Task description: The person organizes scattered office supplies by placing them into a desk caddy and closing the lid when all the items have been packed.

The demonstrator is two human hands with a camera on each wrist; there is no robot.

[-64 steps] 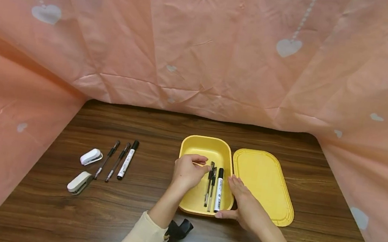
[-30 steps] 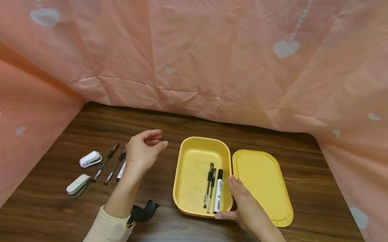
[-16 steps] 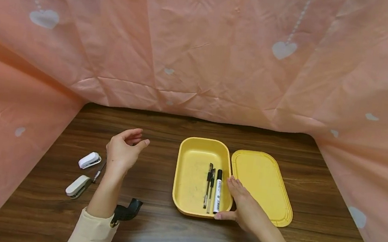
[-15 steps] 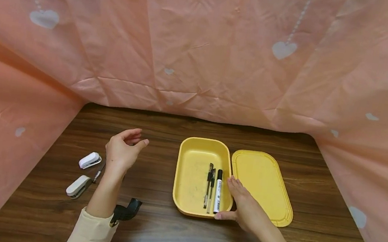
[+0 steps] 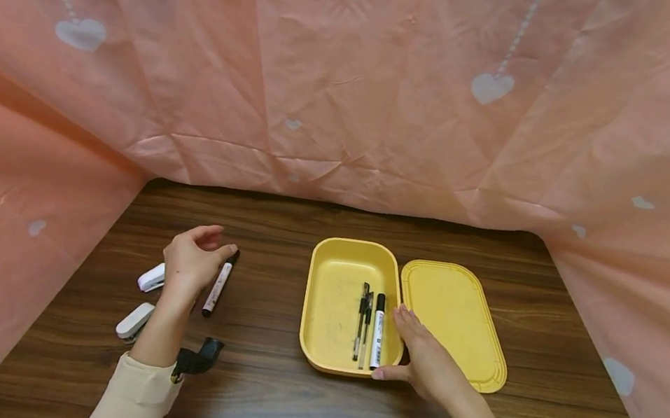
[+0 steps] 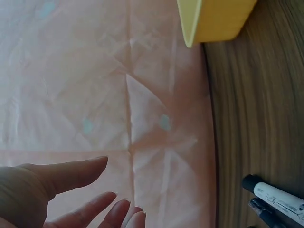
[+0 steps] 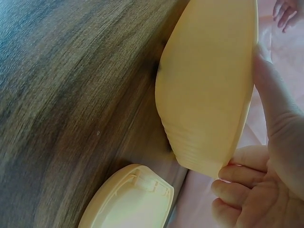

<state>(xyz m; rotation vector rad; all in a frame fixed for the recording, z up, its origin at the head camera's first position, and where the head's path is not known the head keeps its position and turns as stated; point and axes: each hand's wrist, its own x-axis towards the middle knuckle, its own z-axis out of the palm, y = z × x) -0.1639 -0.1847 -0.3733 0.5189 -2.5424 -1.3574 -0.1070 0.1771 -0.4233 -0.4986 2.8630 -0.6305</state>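
Note:
My left hand (image 5: 193,262) hovers over the pens at the left of the table, thumb and fingers parted with nothing between them. A black-capped white marker (image 5: 218,288) lies just right of it. In the left wrist view, a black pen (image 6: 267,213) lies beside that marker; in the head view the hand mostly hides the pens. My right hand (image 5: 427,354) rests on the near right corner of a yellow box (image 5: 315,362), thumb at the front rim and fingers along the right side. Inside the box lie two black pens (image 5: 367,326) and another marker (image 5: 378,331).
A yellow lid (image 5: 453,323) lies flat right of the box. At the far left are a white stapler-like object (image 5: 151,277) and a cream one (image 5: 134,320), both partly hidden by the left arm. Pink cloth (image 5: 349,98) surrounds the wooden table (image 5: 259,397).
My left hand has left the box and moved left over the loose pens, shifting further left in the last half second and uncovering the marker. The right hand stays at the box corner.

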